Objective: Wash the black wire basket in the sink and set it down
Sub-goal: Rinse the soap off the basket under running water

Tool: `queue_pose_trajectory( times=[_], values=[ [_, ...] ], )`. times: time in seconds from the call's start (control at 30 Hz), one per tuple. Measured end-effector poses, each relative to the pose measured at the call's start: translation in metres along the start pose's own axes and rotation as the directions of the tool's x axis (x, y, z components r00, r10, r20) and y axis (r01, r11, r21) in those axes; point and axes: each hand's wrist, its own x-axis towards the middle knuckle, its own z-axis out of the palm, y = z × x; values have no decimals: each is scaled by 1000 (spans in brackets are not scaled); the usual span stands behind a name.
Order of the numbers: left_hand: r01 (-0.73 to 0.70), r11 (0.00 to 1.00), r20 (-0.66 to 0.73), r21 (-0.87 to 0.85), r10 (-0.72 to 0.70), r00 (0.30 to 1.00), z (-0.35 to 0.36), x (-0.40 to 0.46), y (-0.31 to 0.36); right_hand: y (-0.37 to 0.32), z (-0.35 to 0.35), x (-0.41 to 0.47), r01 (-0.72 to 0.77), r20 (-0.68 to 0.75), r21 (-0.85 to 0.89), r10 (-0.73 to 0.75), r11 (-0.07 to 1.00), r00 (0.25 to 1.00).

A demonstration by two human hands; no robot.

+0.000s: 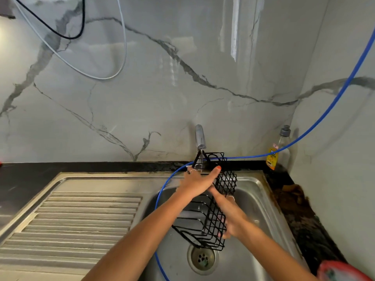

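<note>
Now I see the black wire basket (pixel 211 201) tilted over the sink (pixel 251 191) under the tap (pixel 199 136) | left hand (pixel 199 179) clasps its upper end, right hand (pixel 233 218) grips its mesh side | bottle (pixel 279 149) label unreadable.

Red-rimmed object (pixel 343 271) blurred, cut off bottom right.

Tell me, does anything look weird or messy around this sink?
Yes. A thin blue hose loops from the wall down into the steel sink, an odd place for it. Brown, rusty-looking grime also crusts the black counter along the sink's right edge.
</note>
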Motion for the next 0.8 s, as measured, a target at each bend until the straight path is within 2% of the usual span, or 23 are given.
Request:
queue_pose_trajectory(
  times=[0.1, 0.2, 0.27, 0.43, 0.5, 0.67, 0.73, 0.8],
  values=[
    [70, 992, 8, -105, -69, 998, 0, 10, -10, -2, -1, 4, 77, -49, -90, -81, 993, 995],
    [106, 962, 23, -253, -103, 994, -4, 18, -23, -10, -7, 6, 176, -46, -273, -196, 946, 980],
    [130, 926, 78, -354, -110, 991, -6, 22, -31, -16, -12, 8, 204, -4, -408, -226, 890, 974],
    [164, 886, 115, -434, -125, 985, -3, 18, -49, -30, -18, -2, 253, 100, -664, -252, 704, 963],
    [197, 847, 111, -494, -164, 980, -2, 13, -57, -35, -18, -8, 289, 154, -693, -257, 660, 954],
    [274, 677, 143, -683, -244, 959, -3, -1, -81, -54, -18, -23, 418, 359, -714, -220, 562, 907],
    [256, 604, 145, -755, -227, 963, -3, -5, -92, -63, -15, -24, 454, 370, -670, -265, 588, 890],
    [237, 555, 144, -797, -206, 968, -5, -7, -96, -72, -10, -20, 472, 315, -609, -352, 638, 881]
  ],
)
